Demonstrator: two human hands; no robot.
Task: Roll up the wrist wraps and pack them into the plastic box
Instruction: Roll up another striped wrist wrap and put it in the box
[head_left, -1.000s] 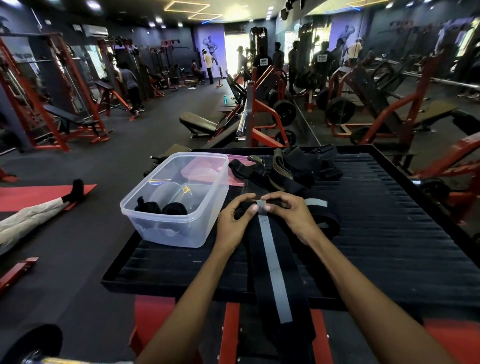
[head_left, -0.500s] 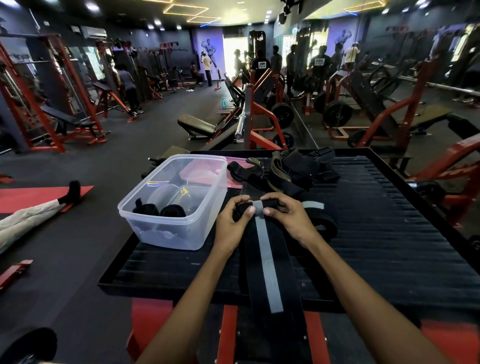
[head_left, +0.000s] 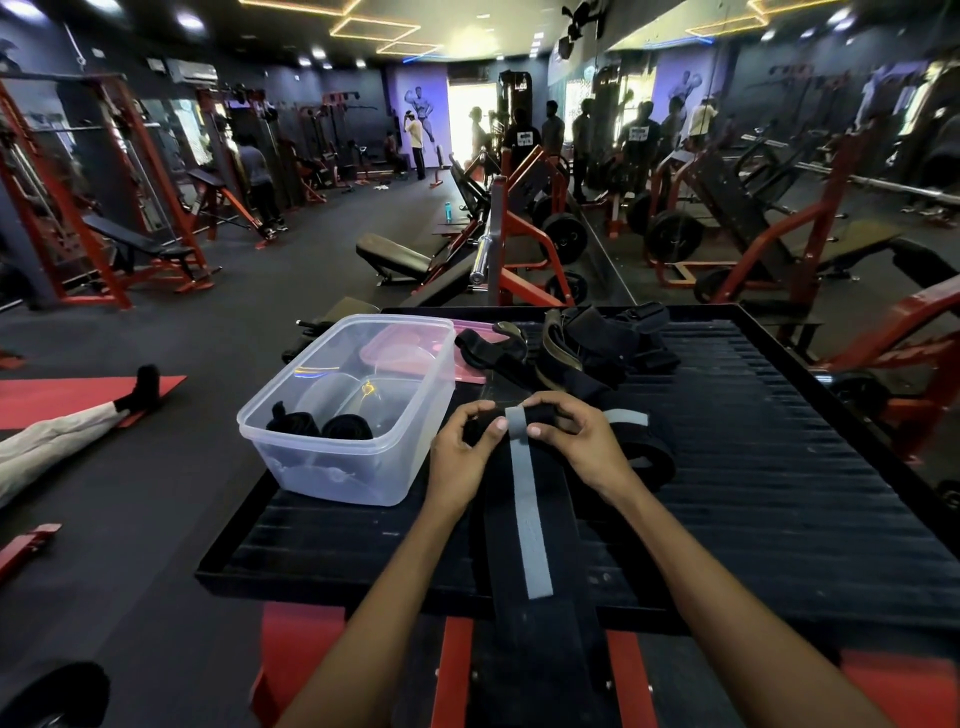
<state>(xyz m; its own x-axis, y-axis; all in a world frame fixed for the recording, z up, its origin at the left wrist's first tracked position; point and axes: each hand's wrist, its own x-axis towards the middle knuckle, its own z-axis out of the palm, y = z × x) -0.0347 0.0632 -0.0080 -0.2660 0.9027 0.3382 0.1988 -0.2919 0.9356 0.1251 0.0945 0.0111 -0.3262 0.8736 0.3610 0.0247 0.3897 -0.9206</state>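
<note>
A long black wrist wrap (head_left: 530, 525) with a grey centre stripe lies along the black ribbed platform (head_left: 753, 467), its tail hanging over the near edge. Its far end is rolled into a small coil. My left hand (head_left: 460, 457) and my right hand (head_left: 576, 441) both pinch that coil from either side. The clear plastic box (head_left: 363, 410) stands just left of my left hand, with two rolled black wraps (head_left: 317, 428) inside it. Another wrap (head_left: 639, 447) with a grey stripe lies under my right wrist.
A heap of black straps and lifting gear (head_left: 582, 348) sits behind my hands, beside a pink lid (head_left: 467, 358). The platform has a raised rim. A person's leg (head_left: 67, 431) lies on a red mat on the floor at left. Gym machines and people fill the background.
The coil under my fingers has grown a little and the flat stretch of wrap is shorter. Both hands stayed in place at the rolled end.
</note>
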